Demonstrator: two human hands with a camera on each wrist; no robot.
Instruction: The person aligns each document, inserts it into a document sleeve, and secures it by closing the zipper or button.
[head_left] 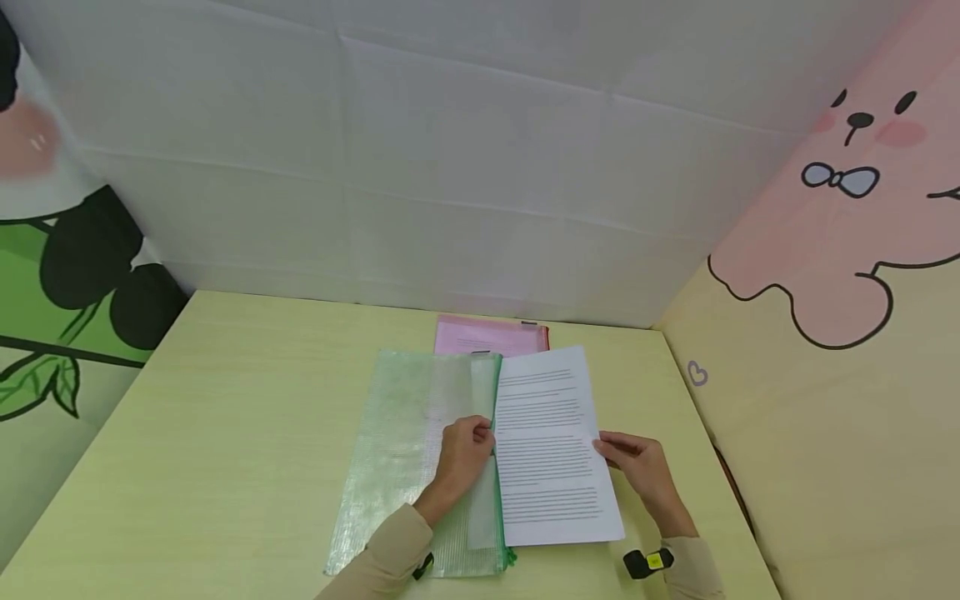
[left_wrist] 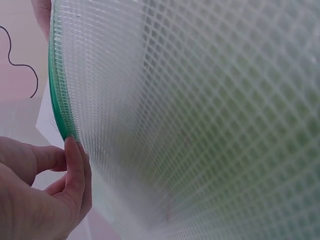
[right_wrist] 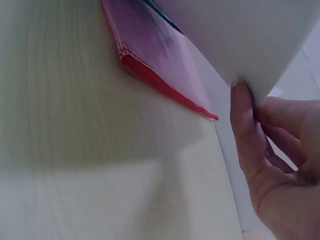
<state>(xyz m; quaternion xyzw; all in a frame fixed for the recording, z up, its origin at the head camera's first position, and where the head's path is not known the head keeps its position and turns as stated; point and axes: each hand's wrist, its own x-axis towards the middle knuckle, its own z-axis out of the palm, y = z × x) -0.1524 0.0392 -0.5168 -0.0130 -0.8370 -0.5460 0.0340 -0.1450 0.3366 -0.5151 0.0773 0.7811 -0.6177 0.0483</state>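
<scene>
A translucent mesh zipper pouch (head_left: 401, 433) with a green zipper edge lies in the middle of the table in the head view. My left hand (head_left: 465, 454) pinches its green-trimmed opening edge; the left wrist view shows thumb and fingers on that edge, the mesh (left_wrist: 200, 100) filling most of the picture. A printed white sheet of paper (head_left: 551, 450) extends from the pouch's right side. Its right edge is pinched between the thumb and fingers of my right hand (head_left: 641, 467). How far the paper reaches inside the pouch is hard to make out.
Behind the green pouch lies a pink pouch (head_left: 491, 334) with a red edge, partly covered by it. The pale wooden table (head_left: 225, 450) meets a white-covered wall (head_left: 465, 167) at the back and a wall with a pink cartoon (head_left: 840, 275) on the right.
</scene>
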